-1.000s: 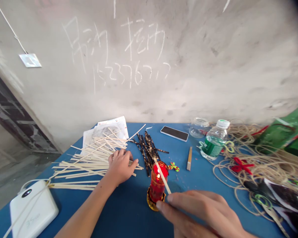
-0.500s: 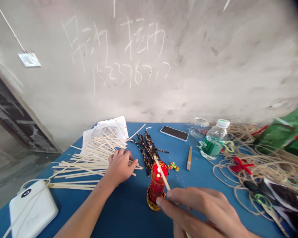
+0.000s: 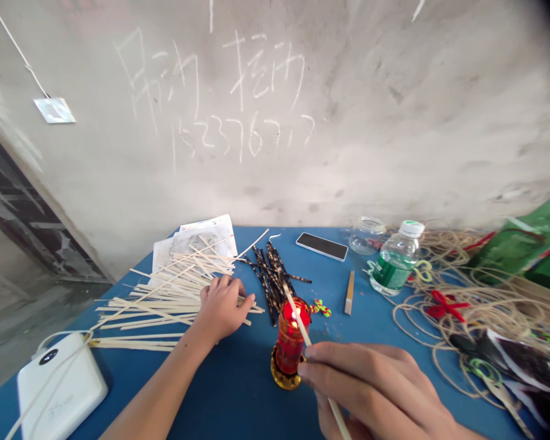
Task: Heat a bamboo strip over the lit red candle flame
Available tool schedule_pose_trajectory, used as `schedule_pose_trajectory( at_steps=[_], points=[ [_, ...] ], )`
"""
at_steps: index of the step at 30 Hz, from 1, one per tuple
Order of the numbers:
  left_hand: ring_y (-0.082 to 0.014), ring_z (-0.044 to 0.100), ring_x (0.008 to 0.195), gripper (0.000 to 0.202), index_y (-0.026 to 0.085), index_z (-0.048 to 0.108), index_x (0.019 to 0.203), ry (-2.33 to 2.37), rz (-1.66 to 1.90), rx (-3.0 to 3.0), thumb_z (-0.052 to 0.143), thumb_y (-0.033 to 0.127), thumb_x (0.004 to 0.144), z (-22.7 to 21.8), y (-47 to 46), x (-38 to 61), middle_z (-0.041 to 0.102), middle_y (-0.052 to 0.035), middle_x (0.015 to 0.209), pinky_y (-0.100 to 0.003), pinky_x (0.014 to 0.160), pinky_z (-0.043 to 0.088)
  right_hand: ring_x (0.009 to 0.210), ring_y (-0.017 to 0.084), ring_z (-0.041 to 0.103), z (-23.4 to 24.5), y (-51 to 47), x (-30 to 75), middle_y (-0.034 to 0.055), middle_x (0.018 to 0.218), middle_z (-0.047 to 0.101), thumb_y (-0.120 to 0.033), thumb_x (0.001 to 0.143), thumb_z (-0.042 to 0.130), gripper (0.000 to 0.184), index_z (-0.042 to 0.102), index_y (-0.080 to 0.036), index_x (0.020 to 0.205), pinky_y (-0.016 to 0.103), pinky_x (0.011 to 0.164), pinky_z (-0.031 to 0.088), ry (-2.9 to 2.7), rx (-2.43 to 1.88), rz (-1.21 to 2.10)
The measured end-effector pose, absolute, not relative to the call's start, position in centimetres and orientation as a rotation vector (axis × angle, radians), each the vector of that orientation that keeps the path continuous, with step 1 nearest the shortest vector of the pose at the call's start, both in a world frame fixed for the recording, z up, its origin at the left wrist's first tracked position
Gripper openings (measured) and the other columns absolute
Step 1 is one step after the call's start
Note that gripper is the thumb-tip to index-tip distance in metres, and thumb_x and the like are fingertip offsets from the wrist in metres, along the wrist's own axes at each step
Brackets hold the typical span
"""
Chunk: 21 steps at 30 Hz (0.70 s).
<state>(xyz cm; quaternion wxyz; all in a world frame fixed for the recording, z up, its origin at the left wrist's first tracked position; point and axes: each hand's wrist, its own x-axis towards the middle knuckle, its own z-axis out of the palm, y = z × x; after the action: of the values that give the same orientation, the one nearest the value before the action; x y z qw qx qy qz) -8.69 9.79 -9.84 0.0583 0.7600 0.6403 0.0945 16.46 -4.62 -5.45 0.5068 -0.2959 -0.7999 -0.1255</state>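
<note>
A lit red candle (image 3: 289,345) in a gold holder stands on the blue table (image 3: 238,391). My right hand (image 3: 376,394) pinches a thin pale bamboo strip (image 3: 297,321) and holds it across the candle's flame; the strip's far part looks scorched. My left hand (image 3: 222,308) rests palm down, fingers curled, on a pile of pale bamboo strips (image 3: 165,293). Beside that pile lies a bundle of dark scorched strips (image 3: 270,275).
A white power bank (image 3: 57,385) with a cable sits at the near left. Papers (image 3: 197,238), a phone (image 3: 321,246), a glass jar (image 3: 366,235), a water bottle (image 3: 394,260), a short wooden stick (image 3: 349,293), tangled cord (image 3: 467,299) and a green bottle (image 3: 522,244) lie behind and right.
My right hand has drawn back toward me and slightly right, sliding the strip through the flame. The left hand has stayed on the pale pile.
</note>
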Motion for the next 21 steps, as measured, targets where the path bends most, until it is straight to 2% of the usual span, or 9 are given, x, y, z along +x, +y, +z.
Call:
schedule_pose_trajectory(
  at_steps=[4, 14, 21],
  points=[
    [-0.0352, 0.059, 0.131, 0.022, 0.023, 0.069, 0.107, 1.948, 0.285, 2.301, 0.058, 0.041, 0.108, -9.8, 9.8, -8.6, 0.068, -0.0132, 0.131, -0.055, 0.114, 0.041, 0.103, 0.007, 0.082, -5.5, -4.3, 16.6, 0.0008, 0.12, 0.085, -0.01, 0.113, 0.061, 0.02, 0.079, -0.018, 0.119, 0.023, 0.09, 0.061, -1.967, -0.693, -0.313],
    [-0.0354, 0.059, 0.131, 0.022, 0.023, 0.069, 0.107, 1.95, 0.288, 2.302, 0.058, 0.042, 0.108, -10.0, 9.9, -8.6, 0.068, -0.0125, 0.13, -0.056, 0.114, 0.041, 0.094, 0.005, 0.083, -4.9, -3.7, 16.8, 0.0003, 0.113, 0.087, -0.017, 0.119, 0.058, 0.023, 0.08, -0.02, 0.112, 0.02, 0.085, 0.06, -1.961, -0.674, -0.38],
    [-0.0352, 0.059, 0.13, 0.021, 0.022, 0.069, 0.107, 1.947, 0.294, 2.299, 0.059, 0.041, 0.108, -9.9, 9.8, -8.6, 0.068, -0.012, 0.13, -0.056, 0.114, 0.041, 0.1, 0.007, 0.082, -5.9, -4.0, 16.9, 0.0001, 0.121, 0.086, -0.015, 0.118, 0.058, 0.022, 0.079, -0.02, 0.119, 0.024, 0.088, 0.06, -1.988, -0.675, -0.344]
  ],
)
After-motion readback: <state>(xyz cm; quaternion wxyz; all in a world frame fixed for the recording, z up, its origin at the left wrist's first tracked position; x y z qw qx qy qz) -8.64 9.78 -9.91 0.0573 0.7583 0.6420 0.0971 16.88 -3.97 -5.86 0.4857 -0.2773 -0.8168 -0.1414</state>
